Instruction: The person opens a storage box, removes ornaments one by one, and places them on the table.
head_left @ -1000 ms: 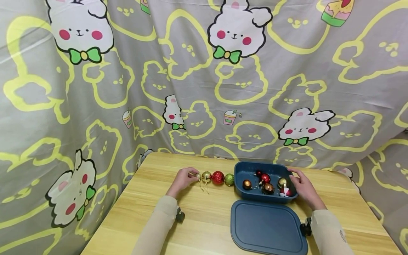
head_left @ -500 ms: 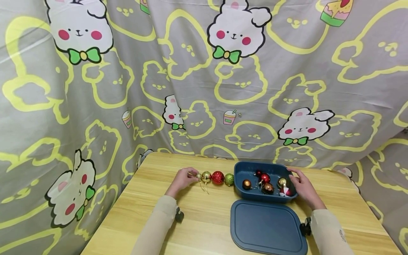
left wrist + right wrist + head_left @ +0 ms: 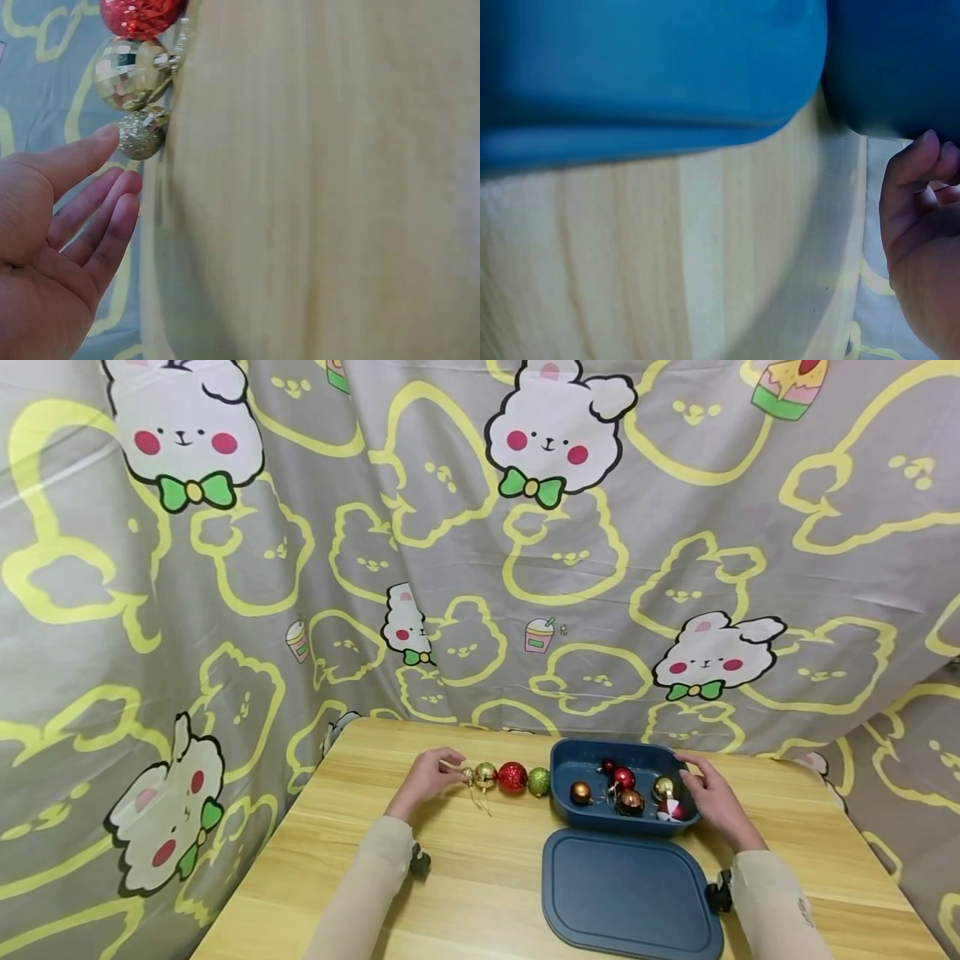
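My left hand (image 3: 433, 777) has its fingers spread loosely beside a small gold glitter bauble (image 3: 141, 135); the thumb tip lies right at it in the left wrist view. That bauble ends a row on the table: a gold mirrored bauble (image 3: 486, 776), a larger red glitter bauble (image 3: 513, 777) and a green bauble (image 3: 539, 782) beside the box. My right hand (image 3: 714, 797) holds the right wall of the blue storage box (image 3: 585, 752), fingers bent at its rim. In the box lie several baubles, among them an orange one (image 3: 581, 792) and a red one (image 3: 622, 777).
A blue lid (image 3: 633, 893) lies flat on the wooden table (image 3: 465, 877) in front of the box. Behind the table's far edge hangs a grey curtain (image 3: 465, 527) with rabbit prints. Gold hanging strings trail from the left baubles.
My left hand has let go of the small gold bauble, its fingers opening and drawing back slightly left. The right hand stays at the box; the baubles keep their places.
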A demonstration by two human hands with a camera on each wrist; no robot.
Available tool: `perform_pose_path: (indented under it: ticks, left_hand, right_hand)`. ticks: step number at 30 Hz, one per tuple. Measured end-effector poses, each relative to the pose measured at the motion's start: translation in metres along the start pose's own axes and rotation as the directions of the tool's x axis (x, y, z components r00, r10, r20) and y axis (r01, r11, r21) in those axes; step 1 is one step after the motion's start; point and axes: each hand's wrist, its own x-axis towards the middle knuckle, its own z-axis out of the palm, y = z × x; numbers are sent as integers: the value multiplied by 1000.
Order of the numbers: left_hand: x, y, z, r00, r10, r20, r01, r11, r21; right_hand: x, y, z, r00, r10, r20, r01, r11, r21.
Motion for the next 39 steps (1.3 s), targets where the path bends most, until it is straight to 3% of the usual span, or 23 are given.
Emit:
perform_pose_path:
  ticks: [5,9,16,28,39]
  left_hand:
    - [4,10,-1,998,42,-38,-42,999,0]
    - [9,30,4,996,75,-54,-77,997,-29]
    - [24,68,28,983,177,-54,-178,984,-24]
    - [41,128,90,964,256,69,-252,966,-67]
    - [50,152,140,935,266,233,-283,958,46]
  right_hand:
    - [1,-1,1,1000,6,3,-6,1000,4]
    - [2,-1,1,1000,4,2,-4,1000,3]
    - [2,-3,1,1000,-3,11,3,1000,15]
    - [-1,-3,-1,1000,-9,6,9,1000,-2]
    - [-2,-1,0,1000,-2,3,2,1000,-6]
